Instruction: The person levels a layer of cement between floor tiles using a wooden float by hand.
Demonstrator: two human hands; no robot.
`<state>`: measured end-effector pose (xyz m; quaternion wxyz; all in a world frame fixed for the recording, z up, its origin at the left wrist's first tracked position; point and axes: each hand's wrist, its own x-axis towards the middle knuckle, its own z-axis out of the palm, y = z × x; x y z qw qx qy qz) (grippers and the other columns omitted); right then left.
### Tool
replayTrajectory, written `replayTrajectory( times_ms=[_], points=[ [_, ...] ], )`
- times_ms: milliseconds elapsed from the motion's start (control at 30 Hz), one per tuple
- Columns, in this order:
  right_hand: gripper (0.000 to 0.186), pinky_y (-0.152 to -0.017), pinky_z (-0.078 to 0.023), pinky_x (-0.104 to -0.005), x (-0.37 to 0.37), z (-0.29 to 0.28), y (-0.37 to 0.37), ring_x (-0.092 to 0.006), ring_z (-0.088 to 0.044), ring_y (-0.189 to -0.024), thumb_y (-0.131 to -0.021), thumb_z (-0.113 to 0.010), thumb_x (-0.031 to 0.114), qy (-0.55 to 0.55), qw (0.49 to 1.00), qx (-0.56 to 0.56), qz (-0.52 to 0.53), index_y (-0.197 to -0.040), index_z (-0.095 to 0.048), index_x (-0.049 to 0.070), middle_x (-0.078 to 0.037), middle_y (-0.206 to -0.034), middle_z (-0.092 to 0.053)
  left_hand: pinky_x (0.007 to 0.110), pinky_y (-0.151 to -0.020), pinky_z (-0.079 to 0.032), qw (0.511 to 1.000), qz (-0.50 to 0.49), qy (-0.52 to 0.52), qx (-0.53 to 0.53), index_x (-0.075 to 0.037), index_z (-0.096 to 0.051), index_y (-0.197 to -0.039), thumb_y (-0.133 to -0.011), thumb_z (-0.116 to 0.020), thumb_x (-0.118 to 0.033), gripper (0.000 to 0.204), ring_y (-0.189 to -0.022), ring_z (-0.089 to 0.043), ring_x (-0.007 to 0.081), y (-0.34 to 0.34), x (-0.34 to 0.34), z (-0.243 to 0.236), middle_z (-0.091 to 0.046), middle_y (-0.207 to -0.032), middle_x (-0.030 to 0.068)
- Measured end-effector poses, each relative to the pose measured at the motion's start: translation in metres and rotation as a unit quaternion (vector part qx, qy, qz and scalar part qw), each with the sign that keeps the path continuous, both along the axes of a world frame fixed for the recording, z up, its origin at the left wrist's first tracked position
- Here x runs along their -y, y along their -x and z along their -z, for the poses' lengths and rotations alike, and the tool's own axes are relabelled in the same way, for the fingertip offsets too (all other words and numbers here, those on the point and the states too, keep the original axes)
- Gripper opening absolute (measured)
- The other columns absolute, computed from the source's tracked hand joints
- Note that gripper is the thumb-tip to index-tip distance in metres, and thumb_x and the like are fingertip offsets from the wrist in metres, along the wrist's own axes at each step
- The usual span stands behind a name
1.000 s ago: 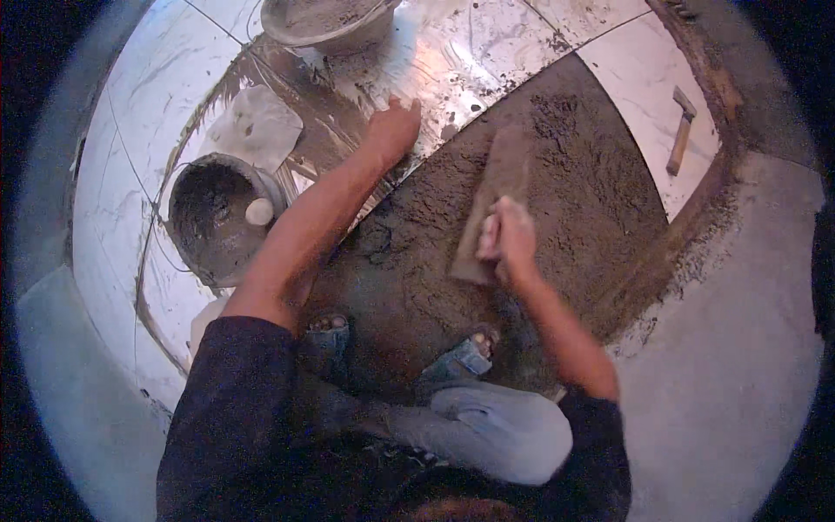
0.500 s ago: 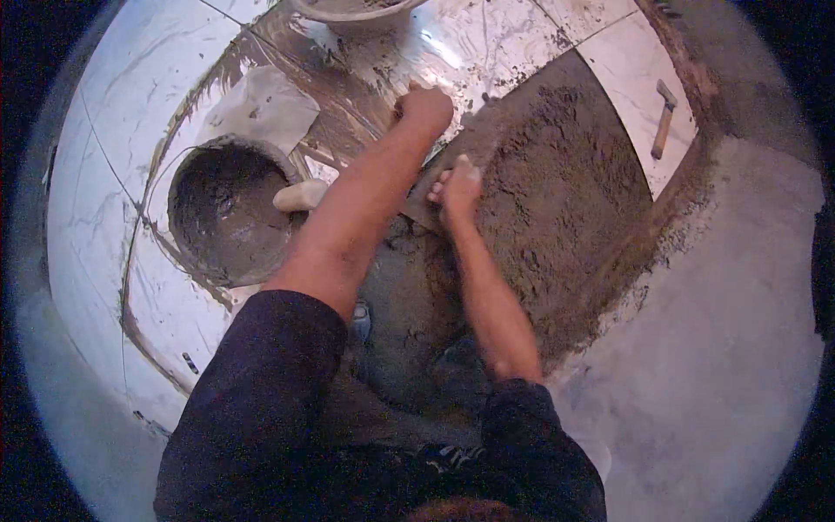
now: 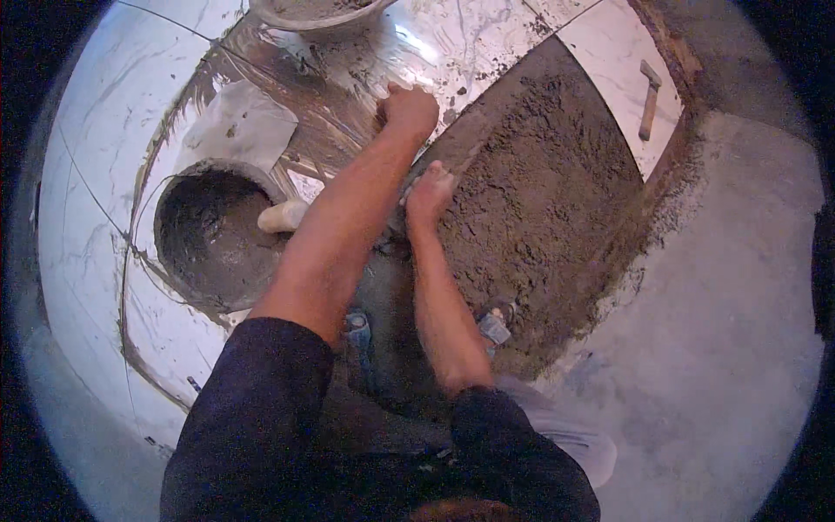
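My left hand (image 3: 409,111) is closed in a fist over the edge of the white tile; what its fingers hold is hidden. Closer to me, my right hand (image 3: 429,196) has its fingers curled around a long, flat, mortar-coloured bar (image 3: 465,150). This bar slants along the tile edge, over the left side of a grey-brown mortar bed (image 3: 557,187). The mortar is rough and lumpy to the right and smoother beside the bar. My left forearm crosses in front of a pale, rounded tool end (image 3: 283,216) at the bucket's rim.
A dark bucket (image 3: 165,222) holding wet mortar stands at left, with a whitish sheet (image 3: 239,130) behind it. Another mortar basin (image 3: 322,21) sits at the far edge. A wooden-handled hammer (image 3: 650,100) lies on the right tile. Bare concrete (image 3: 722,261) lies further right. My feet show below.
My right hand has shifted left and slightly nearer, closer to the left forearm, and the bar has moved with it. My left hand stays closed. My right foot now shows.
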<state>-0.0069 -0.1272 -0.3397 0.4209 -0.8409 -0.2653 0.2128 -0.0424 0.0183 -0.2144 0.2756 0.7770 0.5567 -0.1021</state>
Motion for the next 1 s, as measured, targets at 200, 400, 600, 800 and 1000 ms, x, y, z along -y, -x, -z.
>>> replayTrajectory(
  times_ms=[200, 400, 600, 800, 1000],
  points=[
    [0.040, -0.057, -0.041, -0.0419, -0.018, -0.028, 0.006, -0.0302, -0.053, -0.060, -0.088, -0.036, 0.034, 0.036, 0.996, -0.081, 0.001, -0.078, -0.042, -0.004, -0.018, -0.064, -0.050, 0.050, -0.080, -0.039, 0.996, -0.080, -0.039, 0.009, 0.000, -0.050, -0.111, -0.082, -0.040, -0.017, 0.035, -0.103, -0.046, 0.0369, 0.009, 0.002, 0.042, -0.047, -0.115, 0.0224],
    [0.040, -0.051, -0.042, -0.0393, -0.028, -0.013, 0.001, -0.0269, -0.052, -0.053, -0.087, -0.036, 0.036, -0.022, 0.992, 0.121, -0.028, -0.077, -0.044, -0.002, -0.016, -0.064, -0.050, 0.050, -0.078, -0.040, 0.993, -0.104, -0.055, 0.006, 0.000, -0.047, -0.113, -0.083, -0.037, -0.017, 0.036, -0.108, -0.043, 0.0390, 0.013, -0.001, 0.058, -0.044, -0.115, 0.0280],
    [0.041, -0.055, -0.043, -0.0406, -0.041, 0.006, -0.001, -0.0297, -0.053, -0.053, -0.087, -0.036, 0.033, 0.011, 0.999, -0.009, 0.041, -0.076, -0.044, -0.005, -0.019, -0.061, -0.050, 0.049, -0.074, -0.044, 0.997, -0.033, -0.060, -0.026, 0.001, -0.048, -0.111, -0.083, -0.035, -0.015, 0.034, -0.104, -0.047, 0.0384, 0.020, -0.003, 0.050, -0.051, -0.106, 0.0271],
    [0.035, -0.034, -0.039, -0.0300, -0.086, 0.013, -0.151, -0.0196, -0.049, -0.043, -0.087, -0.037, 0.036, -0.075, 0.993, -0.031, 0.083, -0.075, -0.043, 0.004, -0.010, -0.058, -0.049, 0.045, -0.068, -0.048, 0.992, 0.013, -0.109, 0.055, 0.001, -0.051, -0.097, -0.080, -0.038, -0.014, 0.027, -0.080, -0.058, 0.0375, -0.028, 0.000, 0.023, -0.059, -0.086, 0.0226],
    [0.030, -0.038, -0.040, -0.0291, -0.077, -0.117, -0.198, -0.0147, -0.046, -0.045, -0.086, -0.042, 0.038, 0.008, 0.955, -0.290, -0.069, -0.082, -0.042, 0.008, -0.004, -0.060, -0.046, 0.045, -0.069, -0.048, 0.994, 0.023, -0.107, -0.023, -0.004, -0.063, -0.090, -0.079, -0.042, -0.014, 0.026, -0.086, -0.059, 0.0298, 0.027, -0.008, 0.051, -0.061, -0.095, 0.0145]
  ],
)
